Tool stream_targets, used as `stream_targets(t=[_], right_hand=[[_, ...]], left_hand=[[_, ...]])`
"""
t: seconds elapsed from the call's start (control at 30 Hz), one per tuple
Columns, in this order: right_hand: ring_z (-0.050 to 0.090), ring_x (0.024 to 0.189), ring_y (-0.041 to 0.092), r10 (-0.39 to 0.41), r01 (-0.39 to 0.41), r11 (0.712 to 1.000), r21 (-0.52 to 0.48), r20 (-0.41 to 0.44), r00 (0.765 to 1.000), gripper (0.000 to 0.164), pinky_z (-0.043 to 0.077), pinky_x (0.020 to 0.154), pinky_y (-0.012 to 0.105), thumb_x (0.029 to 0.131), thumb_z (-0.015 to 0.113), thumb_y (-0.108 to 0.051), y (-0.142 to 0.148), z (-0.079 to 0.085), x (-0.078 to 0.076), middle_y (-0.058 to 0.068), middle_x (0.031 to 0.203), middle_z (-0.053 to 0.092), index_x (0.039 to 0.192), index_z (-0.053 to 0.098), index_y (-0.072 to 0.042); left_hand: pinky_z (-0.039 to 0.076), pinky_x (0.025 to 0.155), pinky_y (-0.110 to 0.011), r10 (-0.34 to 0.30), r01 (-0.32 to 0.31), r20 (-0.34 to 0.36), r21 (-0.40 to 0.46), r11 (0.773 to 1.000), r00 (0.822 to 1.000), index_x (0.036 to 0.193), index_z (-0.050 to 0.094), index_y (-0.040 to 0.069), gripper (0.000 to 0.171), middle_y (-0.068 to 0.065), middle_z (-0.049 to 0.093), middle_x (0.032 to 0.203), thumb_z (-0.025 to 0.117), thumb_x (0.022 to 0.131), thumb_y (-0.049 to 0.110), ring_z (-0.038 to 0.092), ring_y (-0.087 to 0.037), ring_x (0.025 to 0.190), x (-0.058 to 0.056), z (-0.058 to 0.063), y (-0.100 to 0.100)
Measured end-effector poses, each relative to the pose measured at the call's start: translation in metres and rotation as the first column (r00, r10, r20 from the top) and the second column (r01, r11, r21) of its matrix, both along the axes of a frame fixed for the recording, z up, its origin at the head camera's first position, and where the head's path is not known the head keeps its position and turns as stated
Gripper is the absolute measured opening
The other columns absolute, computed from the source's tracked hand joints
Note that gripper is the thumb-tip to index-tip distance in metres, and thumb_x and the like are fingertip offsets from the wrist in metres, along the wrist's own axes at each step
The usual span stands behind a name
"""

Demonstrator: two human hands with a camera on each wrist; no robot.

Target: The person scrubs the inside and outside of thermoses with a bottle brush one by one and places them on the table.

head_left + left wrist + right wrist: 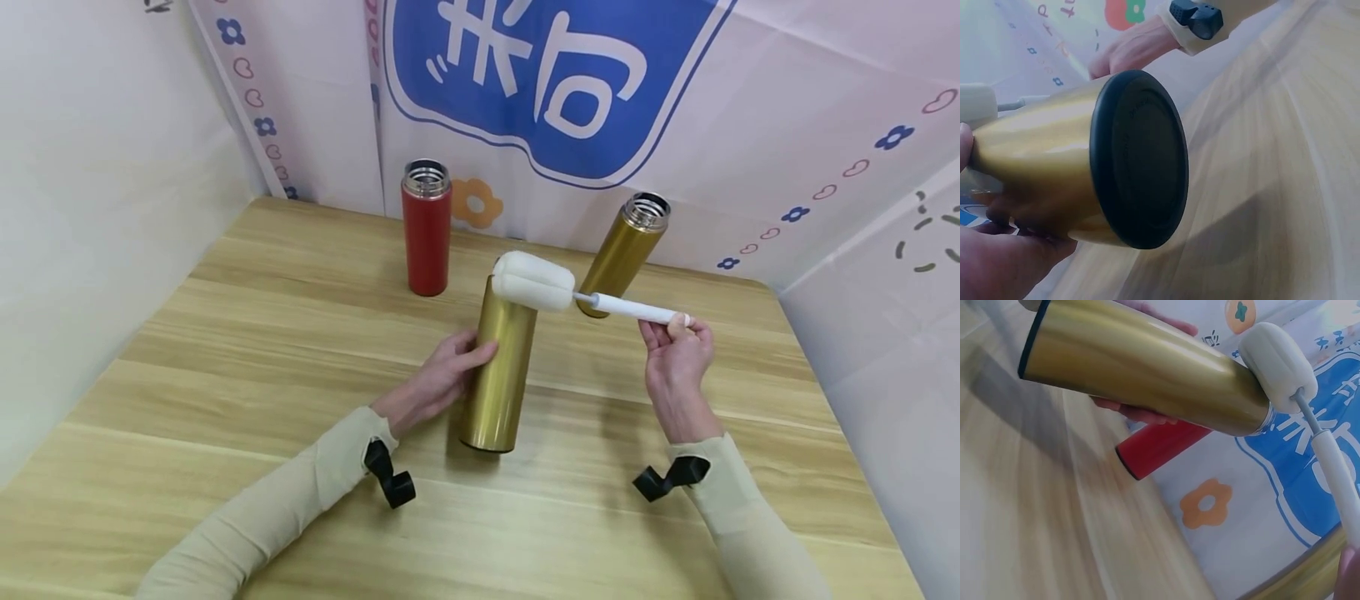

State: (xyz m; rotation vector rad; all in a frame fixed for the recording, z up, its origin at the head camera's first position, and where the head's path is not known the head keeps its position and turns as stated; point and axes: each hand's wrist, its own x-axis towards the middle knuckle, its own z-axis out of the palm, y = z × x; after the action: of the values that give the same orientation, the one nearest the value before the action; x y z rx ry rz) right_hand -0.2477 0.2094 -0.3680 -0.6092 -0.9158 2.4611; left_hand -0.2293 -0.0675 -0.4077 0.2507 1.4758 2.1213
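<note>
My left hand (442, 375) grips a gold thermos flask (501, 367) around its side, tilted and held up off the table; its black base faces the camera in the left wrist view. Between the fingers and thumb of my right hand (678, 367) is the white handle of a sponge bottle brush (534, 281). The brush's white foam head lies across the top of the flask, outside the mouth, which it hides in the head view. In the right wrist view the foam head (1277, 365) sits beside the flask's rim.
A red flask (427, 229) without a lid stands upright at the back of the wooden table (300, 333). Behind the brush handle, another gold flask (624, 254) without a lid stands near the back edge. A printed cloth (675, 108) hangs behind the table.
</note>
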Motion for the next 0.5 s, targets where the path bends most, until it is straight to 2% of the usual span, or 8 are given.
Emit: stream_targets(t=[0.2,0.37,0.5], right_hand=[[0.066,0.056,0.016,0.070,-0.072,0.996,0.056,0.032,0.997,0.013,0.058,0.059,0.028,0.096,0.042,-0.003,0.002,-0.012,0.010,0.010,0.074,0.054,0.086,0.035,-0.007],[0.065,0.057,0.014,0.129,-0.135,0.987,0.090,0.065,0.989,0.012,0.058,0.061,0.027,0.096,0.041,-0.003,0.002,-0.023,0.023,0.007,0.071,0.053,0.087,0.035,-0.007],[0.066,0.059,0.013,0.180,-0.189,0.977,0.095,0.094,0.979,0.011,0.058,0.061,0.026,0.096,0.041,-0.005,0.002,-0.031,0.036,0.006,0.070,0.054,0.087,0.035,-0.007]], left_hand=[[0.046,0.096,-0.032,0.041,-0.041,0.023,0.028,0.999,0.999,0.136,0.034,-0.007,0.052,0.001,0.059,0.105,0.046,0.098,0.026,0.058,-0.011,0.098,-0.001,0.001,-0.002],[0.043,0.100,-0.032,0.087,-0.089,0.044,0.035,0.995,0.995,0.136,0.032,-0.009,0.053,0.002,0.056,0.106,0.045,0.098,0.026,0.056,-0.010,0.100,-0.002,0.000,-0.005],[0.044,0.096,-0.027,0.108,-0.111,0.055,0.062,0.992,0.993,0.131,0.035,-0.008,0.049,0.000,0.053,0.107,0.043,0.099,0.027,0.053,-0.010,0.101,-0.004,-0.001,-0.007]])
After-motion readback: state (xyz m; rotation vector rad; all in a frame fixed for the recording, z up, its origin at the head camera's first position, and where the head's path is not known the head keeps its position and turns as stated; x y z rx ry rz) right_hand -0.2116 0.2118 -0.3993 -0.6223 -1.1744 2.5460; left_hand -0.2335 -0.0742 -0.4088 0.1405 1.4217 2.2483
